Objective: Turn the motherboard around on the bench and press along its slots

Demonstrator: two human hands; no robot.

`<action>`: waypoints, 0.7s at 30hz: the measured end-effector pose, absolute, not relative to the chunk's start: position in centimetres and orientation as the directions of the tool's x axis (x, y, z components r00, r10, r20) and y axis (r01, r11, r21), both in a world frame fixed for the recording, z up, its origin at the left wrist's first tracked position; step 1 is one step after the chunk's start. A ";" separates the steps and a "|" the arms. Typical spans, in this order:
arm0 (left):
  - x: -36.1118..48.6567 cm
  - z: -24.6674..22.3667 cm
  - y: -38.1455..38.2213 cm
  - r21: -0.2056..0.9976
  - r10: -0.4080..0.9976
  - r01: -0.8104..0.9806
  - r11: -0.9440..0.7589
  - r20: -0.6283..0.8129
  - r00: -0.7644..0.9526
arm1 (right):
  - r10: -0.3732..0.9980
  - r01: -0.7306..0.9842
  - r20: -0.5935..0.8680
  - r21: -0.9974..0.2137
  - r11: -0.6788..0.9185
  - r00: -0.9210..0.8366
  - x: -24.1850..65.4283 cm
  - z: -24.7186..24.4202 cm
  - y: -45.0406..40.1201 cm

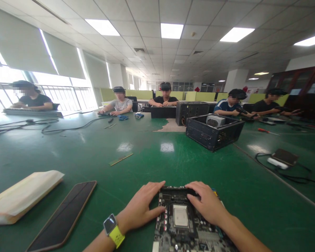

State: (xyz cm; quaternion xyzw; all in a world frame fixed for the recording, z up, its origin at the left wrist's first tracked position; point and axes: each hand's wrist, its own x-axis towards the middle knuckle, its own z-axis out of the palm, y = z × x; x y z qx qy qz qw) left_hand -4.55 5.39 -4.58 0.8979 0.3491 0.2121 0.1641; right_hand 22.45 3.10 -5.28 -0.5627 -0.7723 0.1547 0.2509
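Note:
A motherboard (pixel 170 241) lies flat on the green table right in front of me, with a square silver processor (pixel 181 216) in its socket. Dark slots (pixel 174 191) run along its far edge. My left hand (pixel 143 204), wearing a watch with a yellow-green strap (pixel 117 236), is at the board's left side, fingers stretched and thumb apart, tips at the edge. Over the far right part lies my right hand (pixel 208 204). Its thumb and forefinger are apart near the slots, with nothing visible held between them. Its palm and wrist hide part of the board's right side.
A phone (pixel 65 213) and a paper-wrapped block (pixel 23 194) lie to the left. Farther off are a thin gold-edged strip (pixel 122 159), an open black computer case (pixel 212 134), a red screwdriver (pixel 267 131) and a cabled adapter (pixel 283 159). Several people sit around the table.

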 end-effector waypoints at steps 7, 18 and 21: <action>-4.3 -3.6 5.0 0.438 0.654 0.514 -0.738 0.274 0.705 | 0.946 0.789 0.225 -0.526 0.319 -0.233 22.5 -5.4 3.3; -4.4 -4.1 5.4 0.406 0.657 0.541 -0.737 0.239 0.715 | 0.954 0.808 0.223 -0.513 0.291 -0.202 22.7 -5.7 3.3; -4.3 -4.1 5.8 0.376 0.656 0.554 -0.743 0.244 0.714 | 0.938 0.824 0.267 -0.463 0.327 -0.222 22.5 -5.5 4.0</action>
